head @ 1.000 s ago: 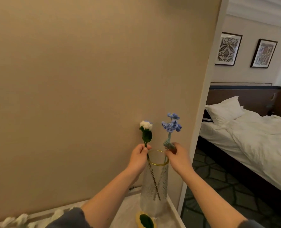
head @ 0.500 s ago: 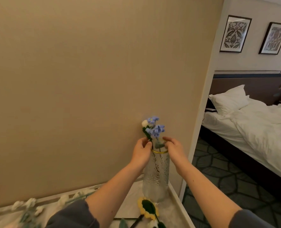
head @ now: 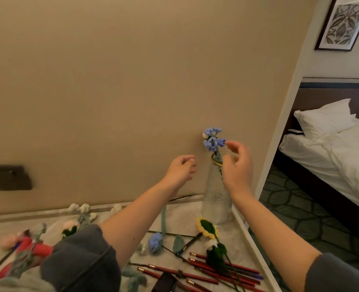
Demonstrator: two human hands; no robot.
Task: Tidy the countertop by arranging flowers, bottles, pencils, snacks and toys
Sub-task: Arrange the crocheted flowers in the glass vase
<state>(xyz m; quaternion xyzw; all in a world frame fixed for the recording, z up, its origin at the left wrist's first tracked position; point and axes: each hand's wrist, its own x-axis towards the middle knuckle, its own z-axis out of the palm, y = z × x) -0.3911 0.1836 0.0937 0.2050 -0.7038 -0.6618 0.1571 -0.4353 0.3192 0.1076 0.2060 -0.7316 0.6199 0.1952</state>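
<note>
The glass vase stands at the countertop's right rear corner against the wall, likely so its tall stems have support. The blue flower stands in its neck. Both hands are empty: the right hand hovers beside the blooms with fingers loosely spread, and the left hand is half-curled, apart from the vase.

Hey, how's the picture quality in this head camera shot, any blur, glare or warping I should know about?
Head view: soft, warm indoor light, no harsh glare or hard shadows; wide-angle warping bends the white wall edge and tilts the room; the right hand and left hand are slightly motion-smeared by the glass vase; the flowers at the lower left are blurred, the red pencils sharper.
</note>
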